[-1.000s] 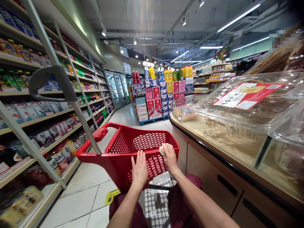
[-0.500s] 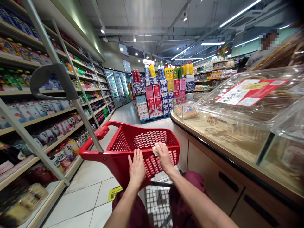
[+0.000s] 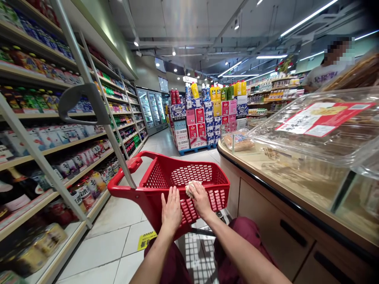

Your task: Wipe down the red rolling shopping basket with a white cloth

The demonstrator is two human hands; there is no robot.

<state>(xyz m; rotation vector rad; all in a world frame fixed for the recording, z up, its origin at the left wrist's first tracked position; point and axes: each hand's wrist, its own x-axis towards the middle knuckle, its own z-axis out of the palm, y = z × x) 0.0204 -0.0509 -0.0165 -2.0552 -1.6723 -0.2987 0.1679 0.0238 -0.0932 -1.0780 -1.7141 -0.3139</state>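
One bare left hand [image 3: 171,211], fingers straight and close together with nothing in them, appears to rest flat against the near side of a red shopping cart [image 3: 151,203], while the right hand [image 3: 201,200] bends its fingers over a crumpled pale cloth [image 3: 190,191] at the cart's top edge. The cloth, just right of the left hand, looks light and soft, likely to fold and slide under pressure; bunched beneath palm and fingertips should be the best hold. How tightly it is gripped cannot be told. The cart's plastic seems stiff, smooth and perhaps slippery, hardly fragile, yet apt to roll; its edge or solid end panel would likely offer the surest steadying points. At right stands a wood-fronted counter [image 3: 260,221] bearing clear plastic boxes [image 3: 324,120]; at left, drinks shelves [image 3: 59,148].
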